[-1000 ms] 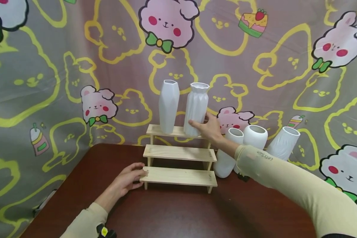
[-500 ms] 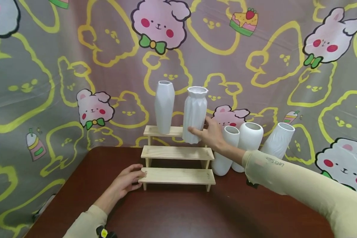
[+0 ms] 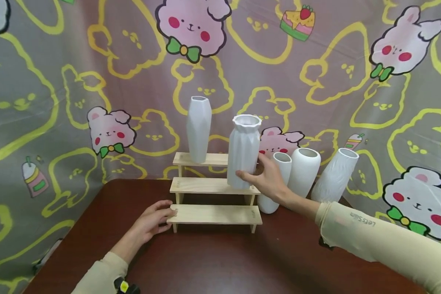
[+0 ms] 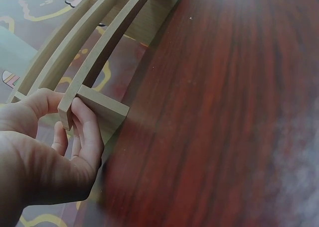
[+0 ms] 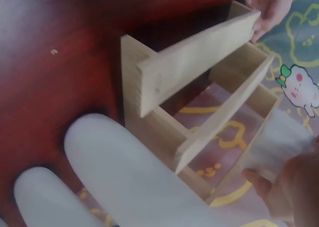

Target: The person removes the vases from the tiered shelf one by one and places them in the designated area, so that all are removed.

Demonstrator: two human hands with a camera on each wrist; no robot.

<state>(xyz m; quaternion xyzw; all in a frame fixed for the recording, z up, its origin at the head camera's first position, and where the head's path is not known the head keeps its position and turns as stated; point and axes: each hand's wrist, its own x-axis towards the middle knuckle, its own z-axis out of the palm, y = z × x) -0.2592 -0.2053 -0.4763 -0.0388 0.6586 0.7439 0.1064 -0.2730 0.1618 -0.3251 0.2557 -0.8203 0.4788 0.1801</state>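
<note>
At the far left, a grey curtain (image 3: 33, 134) printed with yellow outlines and pink-cheeked animals runs round behind a dark reddish-brown table (image 3: 191, 261). A cream left sleeve (image 3: 102, 277) comes in low, with a black gadget (image 3: 125, 286) bearing a yellow patch at its wrist end. From it the person's left hand (image 3: 150, 223) reaches the wooden stand (image 3: 214, 214) and grips the left end of its lowest shelf, fingers curled about the board's edge.

The stand climbs in three pale steps. On the top one, toward the left, a white faceted vase (image 3: 199, 130) stands upright.

Next along comes the white ribbed vase (image 3: 243, 151), frilled at the mouth, upright in the person's right hand (image 3: 266, 177). The hand grips it low down, thumb across the front and fingers round the right side. It is in front of the top shelf's right part, its foot over the middle shelf; I can't tell whether it touches there.

Past the hand is a slim white vase (image 3: 283, 165), just beside the stand and partly covered by the hand, then a rounder white vase (image 3: 304, 173), then a textured white vase (image 3: 336, 175) slanting rightward. The cream right sleeve (image 3: 382, 237) stretches across the lower right.
</note>
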